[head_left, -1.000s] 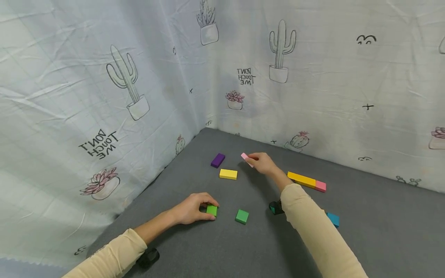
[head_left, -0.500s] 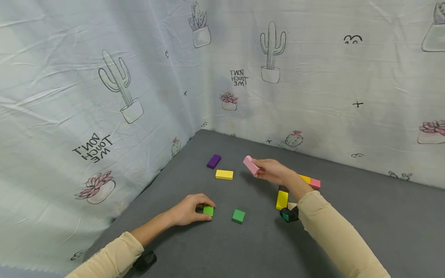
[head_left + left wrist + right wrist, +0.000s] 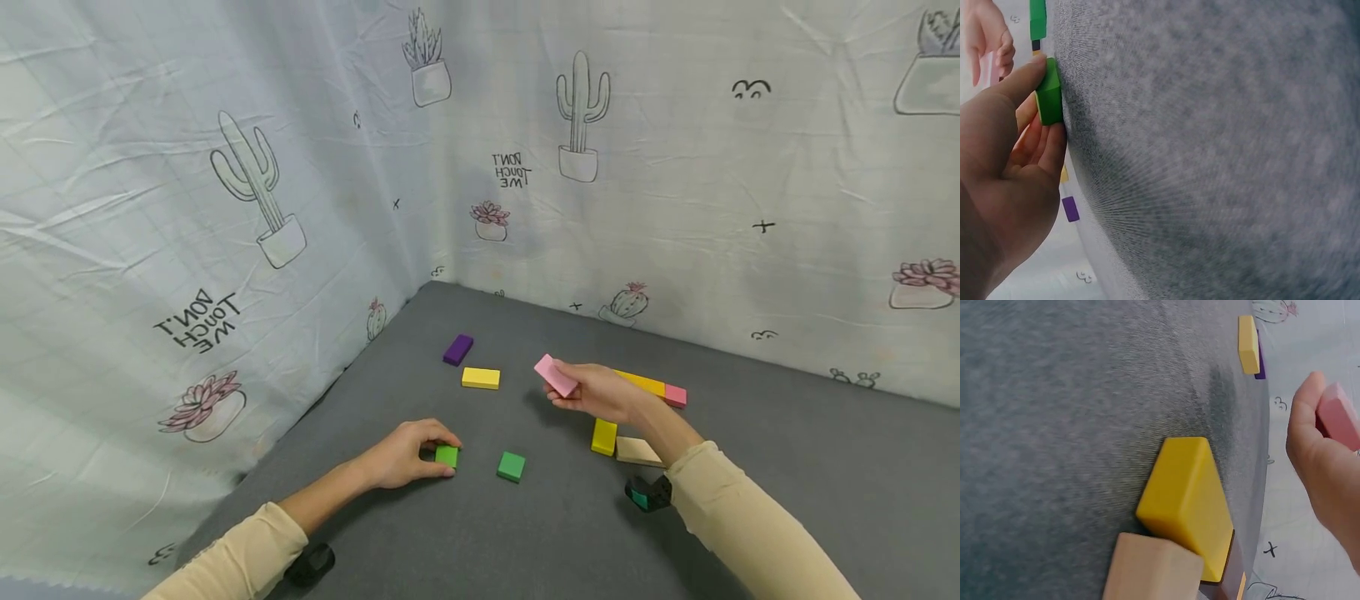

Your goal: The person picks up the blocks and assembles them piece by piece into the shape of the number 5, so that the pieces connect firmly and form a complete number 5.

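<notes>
My left hand (image 3: 408,454) pinches a light green block (image 3: 447,456) between thumb and fingers; the block rests on the grey table. In the left wrist view, thumb and fingertips touch opposite ends of that green block (image 3: 1051,94). Above the table, my right hand (image 3: 600,392) holds a pink block (image 3: 557,376), tilted. The right wrist view shows the pink block (image 3: 1339,417) between thumb and fingers. A darker green block (image 3: 512,467) lies right of my left hand. Left of the pink block lie a pale yellow block (image 3: 481,378) and a purple block (image 3: 458,350).
Beneath and beside my right forearm is a group of touching blocks: yellow (image 3: 604,437), beige (image 3: 637,451), orange (image 3: 640,382) and salmon-pink (image 3: 676,396). A dark brown block (image 3: 1226,575) adjoins them. A printed curtain (image 3: 675,208) borders the table's back and left.
My right hand has drawn back toward me and to the right with the pink block, turning it to show its broad face. The left hand still pinches the light green block. The view has shifted slightly.
</notes>
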### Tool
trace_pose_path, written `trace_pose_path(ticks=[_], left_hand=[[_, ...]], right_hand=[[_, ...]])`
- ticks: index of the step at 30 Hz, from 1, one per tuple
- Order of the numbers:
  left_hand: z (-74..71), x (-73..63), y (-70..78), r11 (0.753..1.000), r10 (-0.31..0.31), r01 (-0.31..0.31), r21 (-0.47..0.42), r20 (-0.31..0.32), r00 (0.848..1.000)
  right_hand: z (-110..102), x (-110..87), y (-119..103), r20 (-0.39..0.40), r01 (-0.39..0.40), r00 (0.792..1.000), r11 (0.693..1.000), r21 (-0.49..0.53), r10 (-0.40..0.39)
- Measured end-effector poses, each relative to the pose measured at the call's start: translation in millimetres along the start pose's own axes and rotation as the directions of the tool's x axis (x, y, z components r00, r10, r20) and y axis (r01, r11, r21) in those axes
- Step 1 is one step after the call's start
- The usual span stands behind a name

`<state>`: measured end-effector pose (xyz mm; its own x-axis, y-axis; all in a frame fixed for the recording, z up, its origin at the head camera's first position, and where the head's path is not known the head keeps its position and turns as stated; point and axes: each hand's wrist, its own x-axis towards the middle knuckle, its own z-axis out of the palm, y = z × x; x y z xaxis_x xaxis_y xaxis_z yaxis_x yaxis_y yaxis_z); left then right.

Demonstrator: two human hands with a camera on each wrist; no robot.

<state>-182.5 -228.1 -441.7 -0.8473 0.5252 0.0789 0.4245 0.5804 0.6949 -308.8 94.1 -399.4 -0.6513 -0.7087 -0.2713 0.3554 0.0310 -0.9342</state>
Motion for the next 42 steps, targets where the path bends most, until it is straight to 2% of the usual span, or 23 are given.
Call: trace_pose_path(ticks=[3,8,13,20,28,32,36,39,42], left_hand=[[0.9,0.2,-0.6,1.000,-0.005,0.005,-0.008,0.002,1.000],[1.2,0.4,-1.5,1.000,-0.006,0.006,-0.008,-0.002,1.000],[1.5,0.8,-2.7,1.000,-0.005,0.005,-0.002,-0.002,1.000],[2.3,1.0,-1.9,1.000,-0.012,0.012,0.006,-0.001,1.000],[1.7,0.8,-2.4,1.000,-0.005,0.005,-0.004,-0.004,1.000],[1.2,1.1,-1.8,1.000,-0.003,0.003,0.003,-0.004,1.000],[0.7,1.5,-0.5,1.000,0.002,-0.002,0.009,-0.007,1.000],[1.3,0.7,-0.6,1.000,0.003,-0.003,0.019,-0.011,1.000],[2.3,0.8,-1.1,0.999,0.007,-0.006,0.031,-0.018,1.000]], right_hand=[[-1,-4.6,3,-0.032,0.007,0.999,0.995,-0.099,-0.010],[-2,-12.5,5,-0.069,0.010,0.997,0.965,-0.262,-0.029],[-4,-20.3,5,-0.100,-0.002,0.994,0.948,-0.320,-0.032],[-9,-36.2,5,-0.145,0.004,0.988,0.950,-0.311,-0.052],[-17,-65.3,2,-0.224,-0.008,0.973,0.957,-0.289,-0.060],[-21,-80.9,2,-0.288,-0.031,0.956,0.964,-0.264,-0.048],[-25,-94.0,5,-0.363,-0.061,0.931,0.965,-0.256,-0.037],[-29,-102.9,9,-0.387,-0.057,0.921,0.971,-0.234,-0.039],[-33,-113.8,12,-0.387,-0.038,0.920,0.975,-0.221,-0.052]])
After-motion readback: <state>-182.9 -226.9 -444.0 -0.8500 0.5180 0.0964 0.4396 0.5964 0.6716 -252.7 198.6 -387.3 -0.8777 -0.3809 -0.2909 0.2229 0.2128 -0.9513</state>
